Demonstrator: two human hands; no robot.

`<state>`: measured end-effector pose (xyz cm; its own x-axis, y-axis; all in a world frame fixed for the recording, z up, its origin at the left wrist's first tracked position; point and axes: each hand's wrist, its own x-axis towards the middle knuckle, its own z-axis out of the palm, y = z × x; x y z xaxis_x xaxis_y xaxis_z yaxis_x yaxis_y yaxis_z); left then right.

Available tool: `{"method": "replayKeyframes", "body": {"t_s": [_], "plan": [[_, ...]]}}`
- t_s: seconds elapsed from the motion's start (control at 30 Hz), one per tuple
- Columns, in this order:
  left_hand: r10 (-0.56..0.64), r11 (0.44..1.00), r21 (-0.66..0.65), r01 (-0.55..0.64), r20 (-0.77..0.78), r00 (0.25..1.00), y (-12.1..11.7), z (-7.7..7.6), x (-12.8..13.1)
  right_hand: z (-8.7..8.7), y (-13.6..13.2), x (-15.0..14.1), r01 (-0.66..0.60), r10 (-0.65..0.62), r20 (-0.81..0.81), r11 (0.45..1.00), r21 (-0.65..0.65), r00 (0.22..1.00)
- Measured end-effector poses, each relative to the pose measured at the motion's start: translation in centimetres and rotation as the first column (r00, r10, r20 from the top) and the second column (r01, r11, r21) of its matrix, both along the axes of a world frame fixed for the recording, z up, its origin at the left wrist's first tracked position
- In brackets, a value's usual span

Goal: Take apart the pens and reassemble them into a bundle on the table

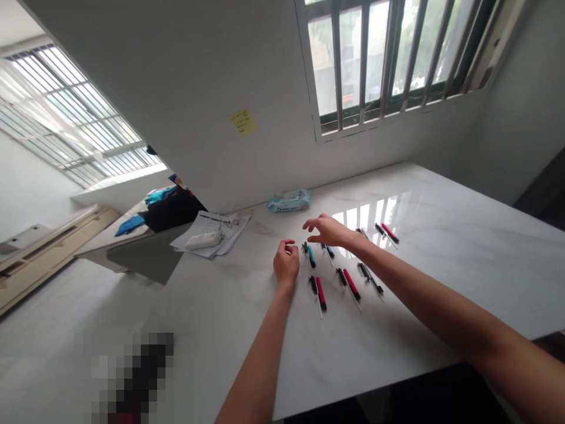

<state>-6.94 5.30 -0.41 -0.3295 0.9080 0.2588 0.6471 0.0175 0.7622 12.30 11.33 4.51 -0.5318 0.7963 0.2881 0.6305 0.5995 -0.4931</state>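
My right hand (327, 229) reaches over the white table with its thumb and fingers apart, nothing visible between them. Beneath and beside it lie taken-apart pens: a teal barrel (311, 256) with a black clip piece (304, 248), and a second teal barrel (331, 251) partly under the hand. My left hand (286, 262) rests on the table left of these parts, fingers loosely curled with a gap showing and no object seen in them. Nearer me are red barrels (321, 293) with black clip pieces and thin white refills, and a black pen set (371, 279).
Behind my hands, a blue wipes pack (289, 201) lies by the wall. Papers (212, 232) with a white item on top are at the left. Another red barrel (390, 232) lies farther right. The table's front edge (375, 386) runs below my arms.
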Motion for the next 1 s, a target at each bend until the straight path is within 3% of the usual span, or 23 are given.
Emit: {"method": "replayKeyframes", "body": {"t_s": [0.27, 0.5, 0.73, 0.9, 1.0], "plan": [[-0.011, 1.0, -0.023, 0.011, 0.039, 0.999, 0.1, -0.1, -0.2, -1.7, 1.2, -3.1, 0.075, -0.07, 0.05, 0.993, -0.095, 0.996], [-0.004, 1.0, 0.021, 0.003, 0.055, 0.998, 0.0, -0.5, -0.4, -3.5, 1.5, -4.0, 0.037, -0.038, 0.001, 0.985, -0.167, 0.999], [-0.051, 0.997, 0.063, 0.043, 0.133, 0.99, 0.0, 0.3, -0.9, -2.1, 1.3, -3.5, 0.03, -0.081, -0.173, 0.959, -0.281, 0.982], [-0.209, 0.966, 0.18, 0.185, 0.127, 0.97, -0.6, 1.9, -0.8, -0.4, 1.4, -3.3, -0.083, -0.075, -0.405, 0.93, -0.359, 0.911], [-0.242, 0.955, 0.211, 0.21, 0.142, 0.96, -1.0, 2.2, -0.7, -0.2, 1.1, -3.7, -0.171, -0.049, -0.493, 0.904, -0.391, 0.868]]}}
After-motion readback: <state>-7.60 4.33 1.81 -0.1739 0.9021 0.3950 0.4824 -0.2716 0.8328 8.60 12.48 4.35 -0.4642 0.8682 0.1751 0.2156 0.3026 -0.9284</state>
